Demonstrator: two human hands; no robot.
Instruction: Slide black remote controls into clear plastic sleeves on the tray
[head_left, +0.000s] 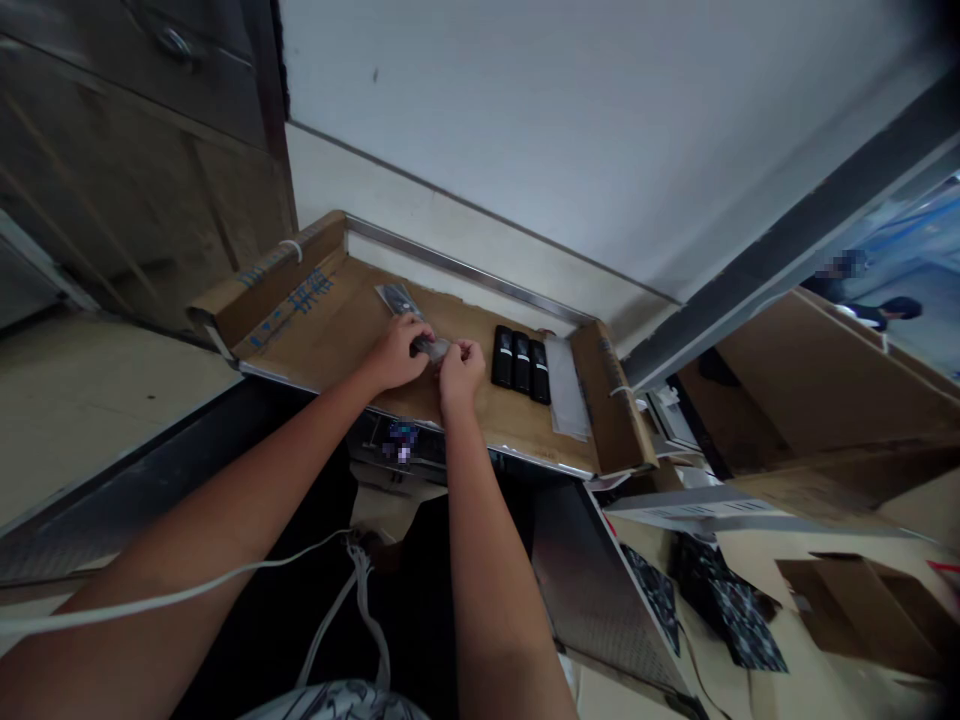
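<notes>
Over the middle of a cardboard-lined tray (pixel 322 350), both hands meet at a small clear plastic bag (pixel 434 349). My left hand (pixel 402 353) is closed on the bag's left end, where something dark shows by the fingers. The fingertips of my right hand (pixel 460 372) pinch its right end. Behind my left hand lies a flat clear packet (pixel 397 298) with something dark inside. To the right of my hands, three black oblong items (pixel 521 362) with small white labels lie side by side. Beside them rests a stack of clear plastic bags (pixel 568 388).
Folded cardboard walls (pixel 611 395) rise at both tray ends, and a pale panel (pixel 480 130) stands behind. A white cord (pixel 187 590) crosses my left forearm. Cartons (pixel 870 610) and dark patterned packages (pixel 724 600) lie low at right. People show at far right.
</notes>
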